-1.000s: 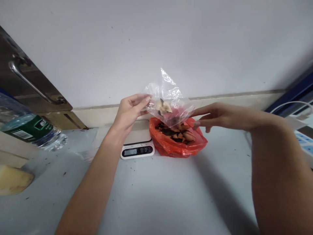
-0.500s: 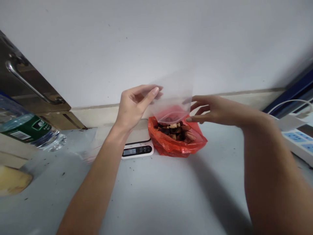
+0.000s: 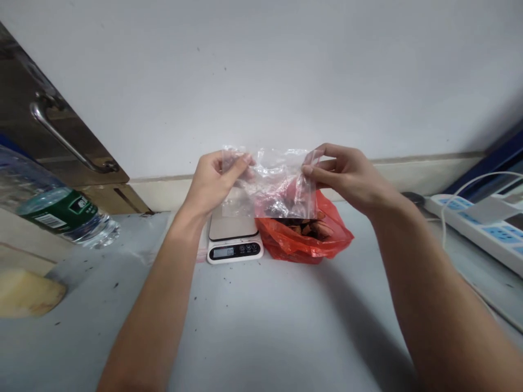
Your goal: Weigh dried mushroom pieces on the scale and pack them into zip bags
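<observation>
Between my hands hangs a clear plastic zip bag (image 3: 278, 182), crinkled and shiny. My left hand (image 3: 218, 179) pinches its left side, while my right hand (image 3: 339, 174) grips the right side between thumb and fingers. Behind and below it sits a red plastic bag (image 3: 302, 245), its mouth open, with dark and reddish-brown dried pieces (image 3: 314, 228) inside. Just left of that, a white digital kitchen scale (image 3: 235, 252) rests on the table, its display showing what looks like 0.0. The zip bag covers part of the scale and of the red bag.
A water bottle with a green label (image 3: 65, 215) stands at the left, near a yellowish block-like object (image 3: 30, 294). Flat clear bags (image 3: 163, 250) lie left of the scale. At the right is a white power strip (image 3: 482, 223) with a cable (image 3: 445, 218). Dark crumbs dot the grey table (image 3: 253, 332).
My right hand has closed on the zip bag's right side. The bag has turned from hanging tall to lying wider between both hands. The view has shifted slightly.
</observation>
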`<state>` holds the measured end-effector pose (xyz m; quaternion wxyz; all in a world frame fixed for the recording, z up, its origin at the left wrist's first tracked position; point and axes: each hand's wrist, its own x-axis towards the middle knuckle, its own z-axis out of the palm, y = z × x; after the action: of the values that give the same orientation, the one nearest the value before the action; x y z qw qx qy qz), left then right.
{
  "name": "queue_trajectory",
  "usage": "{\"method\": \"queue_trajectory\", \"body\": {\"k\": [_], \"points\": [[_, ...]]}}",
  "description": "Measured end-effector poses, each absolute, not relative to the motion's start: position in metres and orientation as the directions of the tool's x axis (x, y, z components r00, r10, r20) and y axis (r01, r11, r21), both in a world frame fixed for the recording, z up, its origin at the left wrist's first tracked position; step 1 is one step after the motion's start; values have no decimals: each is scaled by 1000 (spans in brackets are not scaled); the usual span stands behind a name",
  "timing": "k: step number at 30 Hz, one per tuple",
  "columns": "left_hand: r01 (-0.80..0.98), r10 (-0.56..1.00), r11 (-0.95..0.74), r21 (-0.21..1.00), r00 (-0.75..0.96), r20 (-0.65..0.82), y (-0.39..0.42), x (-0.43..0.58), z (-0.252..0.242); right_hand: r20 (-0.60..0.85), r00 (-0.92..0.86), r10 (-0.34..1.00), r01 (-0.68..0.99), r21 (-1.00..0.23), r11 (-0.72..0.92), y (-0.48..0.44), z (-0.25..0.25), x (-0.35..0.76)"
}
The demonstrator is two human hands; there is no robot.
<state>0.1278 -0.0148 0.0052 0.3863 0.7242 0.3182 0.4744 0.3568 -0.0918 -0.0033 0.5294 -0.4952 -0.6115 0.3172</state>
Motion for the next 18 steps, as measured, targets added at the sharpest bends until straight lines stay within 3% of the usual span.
{"method": "queue_trajectory", "body": {"k": [3, 6, 11, 18], "points": [[15, 828, -500, 866, 302, 473, -13, 130, 1, 269, 19, 963, 280, -926, 253, -92, -4, 352], [44, 844, -489, 871, 276, 459, -10, 125, 0, 226, 28, 974, 322, -924, 205, -91, -5, 352], [155, 852, -423, 893, 404, 333, -7, 96, 5, 284, 194, 939, 299, -929, 219, -89, -5, 345], [259, 909, -365, 894, 306, 282, -4, 50, 9, 296, 40, 954, 378, -889, 260, -83, 7, 298]]}}
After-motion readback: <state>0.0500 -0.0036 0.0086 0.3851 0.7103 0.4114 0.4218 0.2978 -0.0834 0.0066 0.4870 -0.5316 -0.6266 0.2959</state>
